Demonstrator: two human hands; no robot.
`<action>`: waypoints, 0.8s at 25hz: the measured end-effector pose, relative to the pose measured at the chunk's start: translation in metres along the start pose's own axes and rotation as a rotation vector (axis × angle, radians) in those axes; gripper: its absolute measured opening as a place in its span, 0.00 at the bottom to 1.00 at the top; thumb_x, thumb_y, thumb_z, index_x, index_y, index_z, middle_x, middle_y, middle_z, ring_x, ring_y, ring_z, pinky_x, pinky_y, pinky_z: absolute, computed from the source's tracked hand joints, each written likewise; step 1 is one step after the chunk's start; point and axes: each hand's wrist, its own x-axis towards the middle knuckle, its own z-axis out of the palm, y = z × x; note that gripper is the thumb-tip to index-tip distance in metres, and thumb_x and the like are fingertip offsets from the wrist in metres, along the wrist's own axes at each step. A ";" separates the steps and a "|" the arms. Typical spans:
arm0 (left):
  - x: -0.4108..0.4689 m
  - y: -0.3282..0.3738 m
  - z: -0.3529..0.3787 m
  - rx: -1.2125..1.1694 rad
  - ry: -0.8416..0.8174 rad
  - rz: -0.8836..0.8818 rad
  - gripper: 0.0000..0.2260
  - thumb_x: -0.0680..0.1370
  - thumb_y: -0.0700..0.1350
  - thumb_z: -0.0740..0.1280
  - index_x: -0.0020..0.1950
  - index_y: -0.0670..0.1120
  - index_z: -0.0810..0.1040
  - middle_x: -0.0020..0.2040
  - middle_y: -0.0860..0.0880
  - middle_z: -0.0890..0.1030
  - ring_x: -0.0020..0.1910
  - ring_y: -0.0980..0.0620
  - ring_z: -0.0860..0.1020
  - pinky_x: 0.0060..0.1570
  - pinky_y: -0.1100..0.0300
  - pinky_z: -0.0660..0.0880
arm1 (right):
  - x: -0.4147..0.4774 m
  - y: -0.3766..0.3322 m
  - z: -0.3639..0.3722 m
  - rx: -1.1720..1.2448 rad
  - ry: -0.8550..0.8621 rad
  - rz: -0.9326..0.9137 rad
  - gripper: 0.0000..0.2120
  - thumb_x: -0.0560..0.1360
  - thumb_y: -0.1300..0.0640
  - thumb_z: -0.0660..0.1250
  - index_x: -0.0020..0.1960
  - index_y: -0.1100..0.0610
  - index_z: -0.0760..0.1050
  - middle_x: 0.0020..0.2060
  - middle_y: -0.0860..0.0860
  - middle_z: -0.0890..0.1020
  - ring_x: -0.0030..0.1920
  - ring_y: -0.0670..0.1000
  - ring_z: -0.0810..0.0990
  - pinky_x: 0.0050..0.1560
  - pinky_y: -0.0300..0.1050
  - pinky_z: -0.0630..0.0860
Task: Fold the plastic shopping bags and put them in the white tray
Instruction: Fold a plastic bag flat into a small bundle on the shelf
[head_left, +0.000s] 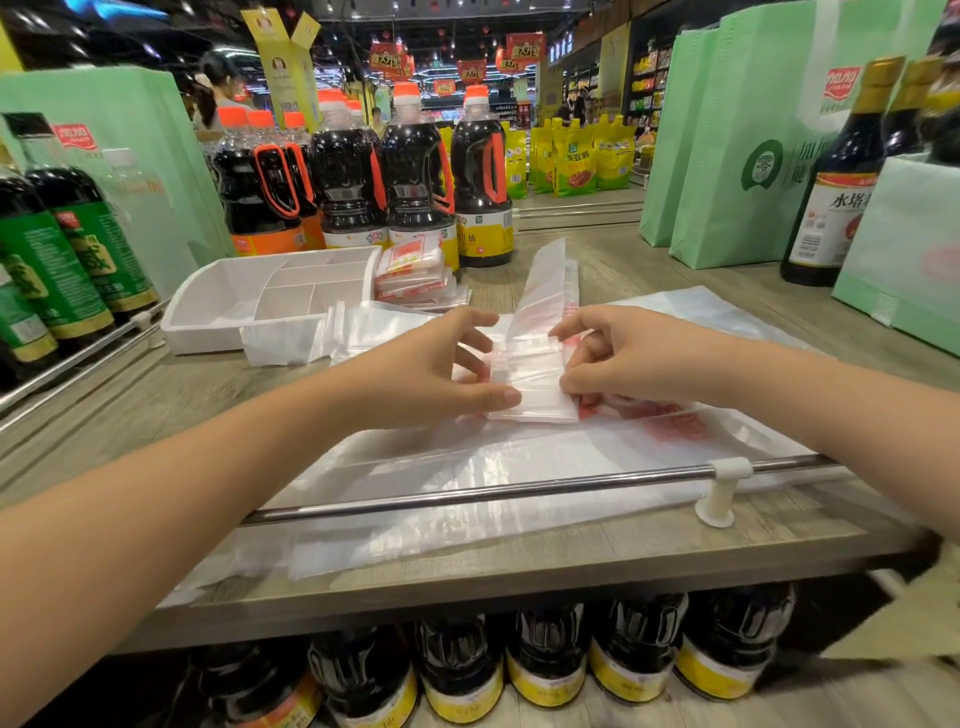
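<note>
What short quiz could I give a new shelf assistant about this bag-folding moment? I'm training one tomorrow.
1. True or false: both hands are on the bag strip being folded.
2. Where does the white tray sit: A) left of the hands, B) right of them, C) under the shelf?
3. What lies just right of the tray, before the dark bottles?

Key
1. True: left hand and right hand pinch it with their fingers.
2. A.
3. A stack of folded bags.

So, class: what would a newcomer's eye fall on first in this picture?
Two bare hands, left hand and right hand, pinch a half-folded plastic bag at the centre of the wooden shelf. Behind it stand dark sauce bottles with orange caps, and the white tray sits to the left.
</note>
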 end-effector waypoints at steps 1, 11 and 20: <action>-0.001 -0.001 -0.002 0.052 -0.041 0.022 0.38 0.71 0.59 0.74 0.77 0.54 0.62 0.67 0.57 0.72 0.61 0.65 0.75 0.52 0.71 0.76 | 0.001 0.001 0.000 -0.017 0.014 0.000 0.23 0.76 0.61 0.70 0.69 0.52 0.70 0.39 0.49 0.86 0.28 0.43 0.77 0.27 0.35 0.71; 0.002 -0.007 0.001 0.451 -0.201 0.156 0.27 0.75 0.70 0.60 0.73 0.67 0.67 0.80 0.60 0.52 0.78 0.57 0.55 0.74 0.58 0.59 | -0.008 0.002 0.002 -0.549 0.120 -0.221 0.20 0.77 0.46 0.68 0.67 0.45 0.72 0.53 0.41 0.76 0.48 0.40 0.77 0.46 0.35 0.70; 0.006 0.001 0.001 0.734 -0.169 0.285 0.27 0.80 0.65 0.54 0.78 0.57 0.63 0.75 0.57 0.68 0.72 0.56 0.66 0.71 0.60 0.63 | -0.020 -0.003 -0.009 -0.685 -0.210 -0.144 0.25 0.82 0.50 0.57 0.78 0.43 0.60 0.72 0.40 0.67 0.68 0.42 0.65 0.65 0.36 0.59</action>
